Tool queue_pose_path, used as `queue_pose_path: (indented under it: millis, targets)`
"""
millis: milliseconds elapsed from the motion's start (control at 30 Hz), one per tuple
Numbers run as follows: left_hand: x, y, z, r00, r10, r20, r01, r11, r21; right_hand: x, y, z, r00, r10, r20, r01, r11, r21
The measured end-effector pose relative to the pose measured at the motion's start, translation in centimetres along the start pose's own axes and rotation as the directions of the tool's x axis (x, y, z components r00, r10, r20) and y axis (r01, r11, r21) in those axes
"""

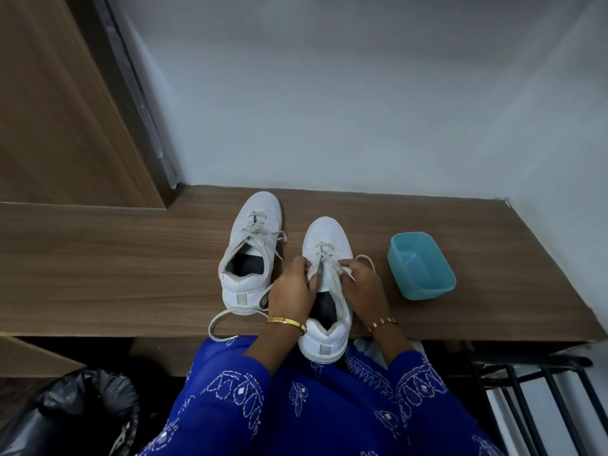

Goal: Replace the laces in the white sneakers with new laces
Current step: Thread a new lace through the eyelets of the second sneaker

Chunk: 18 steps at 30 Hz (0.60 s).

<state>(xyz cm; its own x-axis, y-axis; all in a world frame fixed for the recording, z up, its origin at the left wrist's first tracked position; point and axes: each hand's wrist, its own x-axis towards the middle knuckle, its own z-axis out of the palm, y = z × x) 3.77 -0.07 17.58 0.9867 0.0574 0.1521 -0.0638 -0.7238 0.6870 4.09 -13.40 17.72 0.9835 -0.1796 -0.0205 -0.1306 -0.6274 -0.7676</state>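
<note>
Two white sneakers (324, 258) stand side by side, toes away; off-white laces (255, 230) loosened, ends trailing.

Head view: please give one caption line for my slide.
Both hands, left and right, pinch laces on the nearer sneaker.

Both forearms reach forward from blue embroidered sleeves. The left hand (292, 287) has its fingers curled and pinching at their tips; the right hand (362, 284) mirrors it close beside, fingers likewise bent inward.

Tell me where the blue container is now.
The blue container stands on the wooden shelf, right of the sneaker being handled, near the right hand.
</note>
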Motion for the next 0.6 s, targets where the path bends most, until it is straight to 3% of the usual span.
queue_pose_path:
  millis: [167, 267, 367, 500, 600]
  targets:
    - [0.0, -0.4, 0.3, 0.998, 0.051, -0.042, -0.052, 0.998, -0.027, -0.5, -1.1, -0.2, 0.993, 0.072, -0.094, -0.059, 0.990, 0.126]
    - [0.1, -0.8, 0.6, 0.990, 0.111, -0.083, -0.113, 0.993, -0.026, -0.6, -2.3, -0.3, 0.996, 0.033, -0.077, -0.014, 0.972, 0.234]
    - [-0.3, -1.1, 0.6, 0.980, 0.156, -0.125, -0.161, 0.986, -0.032, -0.2, -2.8, 0.0, 0.998, -0.020, -0.056, 0.032, 0.973, 0.228]
    - [-0.8, -1.6, 0.5, 0.974, 0.160, -0.159, -0.172, 0.983, -0.065, -0.6, -2.8, 1.0, 0.995, -0.082, -0.054, 0.090, 0.978, 0.189]
    - [-1.0, -1.5, 0.4, 0.989, 0.053, -0.137, -0.076, 0.982, -0.173, -0.9, -2.2, 1.5, 0.998, -0.011, -0.061, 0.027, 0.963, 0.267]
